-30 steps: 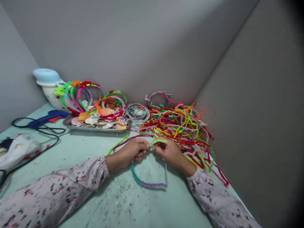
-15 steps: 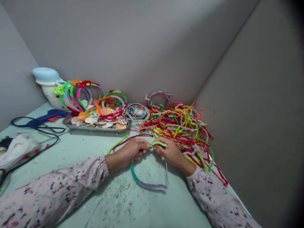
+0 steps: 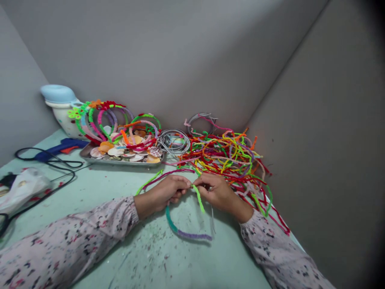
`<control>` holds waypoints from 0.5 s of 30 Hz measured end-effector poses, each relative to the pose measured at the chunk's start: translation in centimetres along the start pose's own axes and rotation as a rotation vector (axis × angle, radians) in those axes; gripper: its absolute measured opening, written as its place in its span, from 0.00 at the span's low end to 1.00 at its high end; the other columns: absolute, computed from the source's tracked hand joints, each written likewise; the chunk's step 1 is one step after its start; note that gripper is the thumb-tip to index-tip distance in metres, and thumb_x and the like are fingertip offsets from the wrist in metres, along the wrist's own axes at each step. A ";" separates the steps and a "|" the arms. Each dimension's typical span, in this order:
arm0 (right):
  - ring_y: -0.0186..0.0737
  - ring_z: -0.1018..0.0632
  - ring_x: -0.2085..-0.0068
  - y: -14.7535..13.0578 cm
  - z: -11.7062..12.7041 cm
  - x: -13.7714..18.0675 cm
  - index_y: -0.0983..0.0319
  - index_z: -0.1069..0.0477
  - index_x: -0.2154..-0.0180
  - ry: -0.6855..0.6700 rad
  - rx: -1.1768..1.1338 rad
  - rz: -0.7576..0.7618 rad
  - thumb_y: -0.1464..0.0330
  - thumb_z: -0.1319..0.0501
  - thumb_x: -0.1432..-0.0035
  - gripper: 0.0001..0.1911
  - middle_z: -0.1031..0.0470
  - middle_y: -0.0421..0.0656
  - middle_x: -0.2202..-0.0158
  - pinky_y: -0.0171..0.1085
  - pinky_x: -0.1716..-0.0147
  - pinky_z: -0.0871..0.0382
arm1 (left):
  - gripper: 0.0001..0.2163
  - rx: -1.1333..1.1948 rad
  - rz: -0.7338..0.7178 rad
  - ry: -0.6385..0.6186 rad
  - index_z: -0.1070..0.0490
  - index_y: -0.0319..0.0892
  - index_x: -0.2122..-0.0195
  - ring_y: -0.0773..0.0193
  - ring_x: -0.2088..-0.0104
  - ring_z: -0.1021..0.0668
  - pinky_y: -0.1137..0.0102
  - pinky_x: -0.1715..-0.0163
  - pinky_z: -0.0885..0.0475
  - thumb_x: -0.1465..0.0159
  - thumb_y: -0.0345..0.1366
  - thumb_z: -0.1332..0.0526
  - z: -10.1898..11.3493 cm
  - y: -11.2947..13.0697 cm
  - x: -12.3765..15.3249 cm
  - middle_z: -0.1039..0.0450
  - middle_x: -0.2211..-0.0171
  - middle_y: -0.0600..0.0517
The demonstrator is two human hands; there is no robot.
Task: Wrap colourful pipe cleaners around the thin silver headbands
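My left hand (image 3: 168, 190) is closed in a pinch on a wire wrapped in pipe cleaner. Below it the wrapped wire (image 3: 171, 222) curves out, teal and then purple. My right hand (image 3: 218, 192) meets the left fingertips, its thumb and finger pinched at the top of a lime green pipe cleaner (image 3: 199, 199). The green piece's free end hangs down between the hands. A thin bare wire (image 3: 213, 220) hangs beneath my right hand. Where the green piece meets the wire is hidden by my fingers.
Behind my right hand lies a tangled heap of pipe cleaners (image 3: 222, 154). Coiled wire (image 3: 173, 140) rests beside a metal tray (image 3: 120, 161) of shells and wrapped hoops. At left are a blue glue gun (image 3: 54, 151), its black cord (image 3: 70, 176), a plastic bag (image 3: 27, 186) and a blue-lidded container (image 3: 64, 116).
The lime green pipe cleaner has swung from pointing right across my right fingers to hanging down. My right hand has shifted slightly, while my left stays in place.
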State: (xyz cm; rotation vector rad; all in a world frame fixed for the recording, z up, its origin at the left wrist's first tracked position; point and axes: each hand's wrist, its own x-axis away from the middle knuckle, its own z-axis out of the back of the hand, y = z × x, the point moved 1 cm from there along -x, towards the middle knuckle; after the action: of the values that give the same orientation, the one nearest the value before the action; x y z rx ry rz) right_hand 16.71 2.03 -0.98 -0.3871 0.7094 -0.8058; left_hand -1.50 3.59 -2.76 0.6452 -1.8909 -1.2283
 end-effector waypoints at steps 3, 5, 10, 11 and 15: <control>0.35 0.27 0.70 -0.2 0.3 0.0 0.61 0.25 0.68 -0.023 0.045 0.059 0.80 0.44 0.48 0.13 0.25 0.40 0.72 0.33 0.67 0.34 | 0.04 0.000 0.006 -0.003 0.33 0.38 0.71 0.77 0.85 0.47 0.76 0.86 0.57 0.43 0.33 0.41 -0.1 0.1 0.1 0.43 0.81 0.59; 0.35 0.27 0.70 -0.3 0.5 -0.1 0.61 0.25 0.67 -0.038 0.066 0.083 0.79 0.44 0.47 0.12 0.25 0.41 0.71 0.32 0.67 0.34 | 0.04 -0.004 0.009 0.000 0.33 0.38 0.71 0.77 0.85 0.47 0.75 0.85 0.57 0.44 0.33 0.41 -0.2 0.2 0.1 0.43 0.81 0.59; 0.35 0.27 0.70 -0.4 0.8 0.0 0.61 0.25 0.66 -0.102 0.112 0.105 0.79 0.45 0.46 0.12 0.26 0.42 0.71 0.32 0.68 0.35 | 0.04 -0.013 0.020 -0.003 0.33 0.38 0.71 0.77 0.86 0.47 0.75 0.85 0.57 0.43 0.34 0.41 -0.3 0.3 0.3 0.42 0.81 0.59; 0.35 0.27 0.70 -0.5 0.8 0.0 0.61 0.25 0.66 -0.112 0.123 0.108 0.79 0.45 0.46 0.12 0.26 0.42 0.72 0.32 0.69 0.35 | 0.04 -0.015 0.018 -0.004 0.34 0.38 0.71 0.77 0.86 0.47 0.75 0.85 0.57 0.43 0.34 0.41 -0.3 0.3 0.3 0.43 0.81 0.59; 0.35 0.27 0.70 -0.8 0.9 -0.1 0.62 0.25 0.66 -0.119 0.101 0.079 0.79 0.45 0.46 0.12 0.26 0.42 0.71 0.33 0.68 0.36 | 0.05 -0.032 0.012 0.009 0.35 0.38 0.73 0.77 0.86 0.46 0.75 0.85 0.57 0.44 0.34 0.41 -0.3 0.3 0.3 0.43 0.81 0.59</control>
State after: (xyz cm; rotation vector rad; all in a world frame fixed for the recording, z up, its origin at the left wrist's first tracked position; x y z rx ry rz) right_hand 16.93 1.62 0.12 -0.3113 0.5671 -0.7341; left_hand -1.42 3.34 -2.30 0.6207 -1.8618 -1.2434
